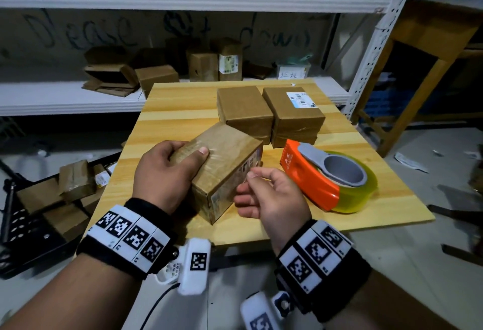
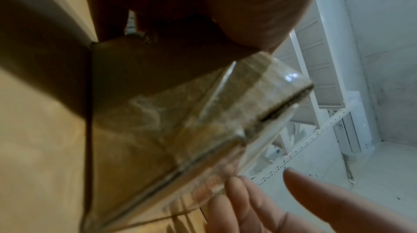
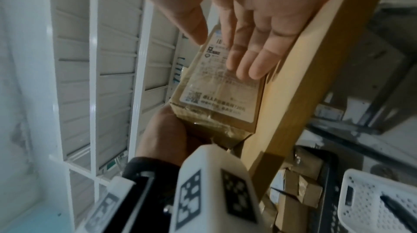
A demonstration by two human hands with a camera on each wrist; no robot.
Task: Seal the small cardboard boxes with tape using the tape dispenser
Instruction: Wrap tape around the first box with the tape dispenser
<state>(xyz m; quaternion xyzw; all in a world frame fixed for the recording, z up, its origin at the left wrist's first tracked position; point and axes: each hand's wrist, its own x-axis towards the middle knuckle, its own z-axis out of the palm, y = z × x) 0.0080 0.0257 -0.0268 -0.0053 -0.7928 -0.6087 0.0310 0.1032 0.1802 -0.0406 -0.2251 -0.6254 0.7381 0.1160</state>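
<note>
One labelled box (image 1: pixel 227 170) w/ unreadable print, gripped by left hand (image 1: pixel 167 175); right hand (image 1: pixel 271 199) fingers relaxed.

The box's label (image 3: pixel 216 94) print is blurred; left fingers hidden behind the box (image 1: pixel 224 162).

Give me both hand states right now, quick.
Left hand: grips the cardboard box on the table.
Right hand: open, fingers relaxed beside the box's labelled end, holding nothing.
</note>
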